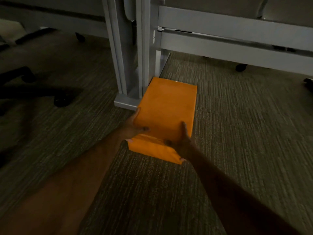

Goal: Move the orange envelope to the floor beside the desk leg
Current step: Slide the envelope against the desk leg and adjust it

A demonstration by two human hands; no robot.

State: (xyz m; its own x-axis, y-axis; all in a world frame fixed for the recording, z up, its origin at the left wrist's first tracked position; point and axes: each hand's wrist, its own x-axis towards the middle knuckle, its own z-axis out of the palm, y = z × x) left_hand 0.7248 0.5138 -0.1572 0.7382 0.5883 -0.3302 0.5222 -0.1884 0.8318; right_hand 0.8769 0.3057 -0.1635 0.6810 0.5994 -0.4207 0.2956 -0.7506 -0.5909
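Orange envelope [166,106]: low over the carpeted floor [237,133], far end just beside the grey desk leg [133,68]; contact with the carpet not determinable.
Envelope flap [152,149]: unfolded at the near end, hanging toward the camera.
Left hand [135,126]: grasping the near left corner of the envelope, thumb on top, fingers wrapped along the left edge.
Right hand [182,141]: grasping the near right edge, fingers laid on the upper face.
Desk leg base: flat grey foot on the carpet, touching or almost touching the envelope's left edge.
Chair castors [60,101]: dark, on the floor well to the left.
Lighting: dim; fine detail unclear.
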